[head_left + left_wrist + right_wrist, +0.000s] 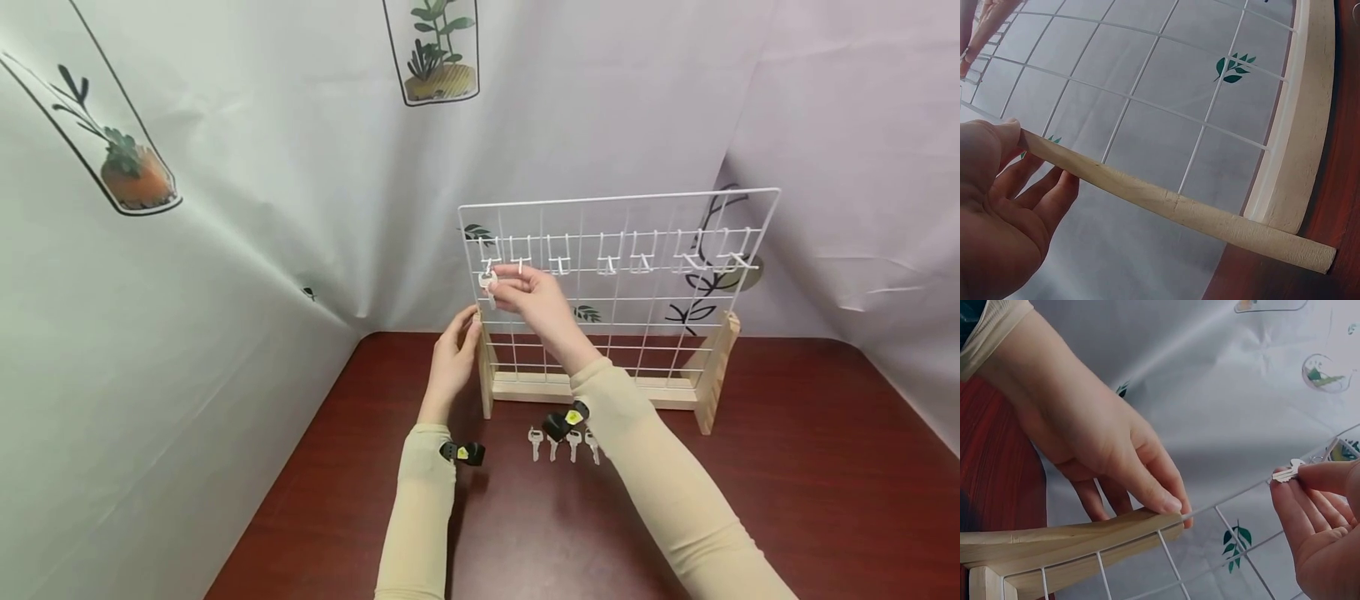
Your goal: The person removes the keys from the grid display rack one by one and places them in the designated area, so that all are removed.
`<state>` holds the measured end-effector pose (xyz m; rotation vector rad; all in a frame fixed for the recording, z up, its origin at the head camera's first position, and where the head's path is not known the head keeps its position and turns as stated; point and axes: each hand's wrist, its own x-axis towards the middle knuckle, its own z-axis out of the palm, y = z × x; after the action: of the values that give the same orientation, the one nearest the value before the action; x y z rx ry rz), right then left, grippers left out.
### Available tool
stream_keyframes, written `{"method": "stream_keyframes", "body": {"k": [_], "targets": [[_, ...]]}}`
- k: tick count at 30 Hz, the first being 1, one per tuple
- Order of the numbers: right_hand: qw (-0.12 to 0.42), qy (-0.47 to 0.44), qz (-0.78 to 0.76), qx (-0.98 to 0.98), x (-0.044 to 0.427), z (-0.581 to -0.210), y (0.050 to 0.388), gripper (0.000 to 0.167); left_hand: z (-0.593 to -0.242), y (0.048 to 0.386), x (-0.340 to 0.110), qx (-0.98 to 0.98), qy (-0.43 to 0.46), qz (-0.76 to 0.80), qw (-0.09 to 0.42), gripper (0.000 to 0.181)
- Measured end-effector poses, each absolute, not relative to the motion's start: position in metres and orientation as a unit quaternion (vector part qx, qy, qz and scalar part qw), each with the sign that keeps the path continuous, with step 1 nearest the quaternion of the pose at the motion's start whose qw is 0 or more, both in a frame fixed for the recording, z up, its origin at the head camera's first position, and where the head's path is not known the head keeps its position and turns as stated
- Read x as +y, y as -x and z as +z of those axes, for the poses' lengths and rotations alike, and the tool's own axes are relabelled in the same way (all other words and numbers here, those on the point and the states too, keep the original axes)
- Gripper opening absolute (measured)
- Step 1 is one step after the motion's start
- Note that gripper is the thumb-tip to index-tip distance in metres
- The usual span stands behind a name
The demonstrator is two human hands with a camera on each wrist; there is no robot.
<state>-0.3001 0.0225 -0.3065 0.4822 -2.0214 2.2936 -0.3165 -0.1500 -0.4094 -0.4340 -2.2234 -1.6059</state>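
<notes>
A white wire grid rack (619, 198) stands upright in a wooden base, with a row of white hooks (608, 265) across its upper part. My left hand (452, 358) grips the top of the left wooden post (1129, 189), thumb on one side and fingers on the other. Between thumb and fingers, my right hand (546, 307) pinches a silver key (1286, 474). In the head view that key is at the leftmost hook, level with its lower end; whether its hole is around the hook I cannot tell. Several more keys (536, 443) lie in a row on the table before the rack.
The dark red table (810, 467) extends to both sides of the rack. A pale cloth backdrop (300, 167) with printed plants hangs behind and at the left. The right wooden post (717, 375) stands at the rack's far end. Black camera straps sit on both wrists.
</notes>
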Motion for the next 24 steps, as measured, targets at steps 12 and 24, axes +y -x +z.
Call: {"method": "stream_keyframes", "body": {"k": [12, 24], "targets": [[0.016, -0.150, 0.750, -0.644, 0.022, -0.305, 0.291, 0.036, -0.405, 0.312, -0.148, -0.784, 0.163, -0.570, 0.184, 0.039], [0.016, -0.161, 0.746, -0.646, 0.023, -0.303, 0.279, 0.036, -0.410, 0.316, -0.149, -0.784, 0.155, -0.571, 0.186, 0.038]]}}
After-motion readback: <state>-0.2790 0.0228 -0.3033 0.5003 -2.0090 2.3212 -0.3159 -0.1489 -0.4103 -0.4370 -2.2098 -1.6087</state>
